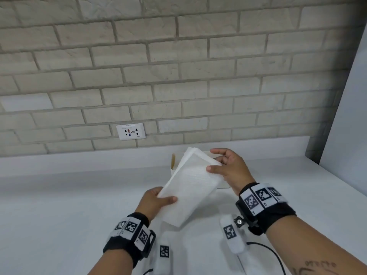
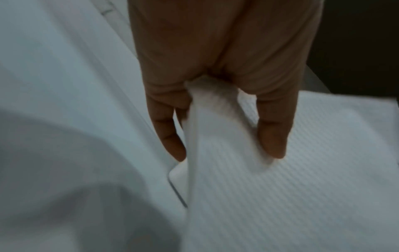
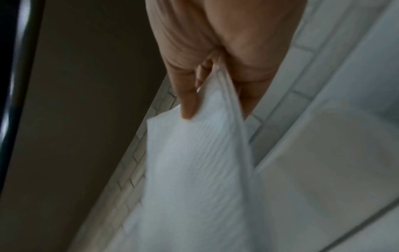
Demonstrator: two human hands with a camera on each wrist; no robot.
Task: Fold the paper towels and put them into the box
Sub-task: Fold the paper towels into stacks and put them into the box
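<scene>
White folded paper towels (image 1: 190, 185) were held above the table (image 1: 59, 195), left hand (image 1: 153, 201) pinching the near edge and right hand (image 1: 230, 167) the far edge, fingers closed on the stack, probably to keep layers aligned over the box (image 1: 173, 161) just behind.

Left hand (image 1: 156, 201): low, near the body, thumb on top, fingers (image 2: 170, 136) beneath, pinching.
Right hand (image 1: 228, 167): higher and farther out, thumb and fingers (image 3: 187, 102) pinching.
Wrists: both banded, forearms angled inward.
</scene>
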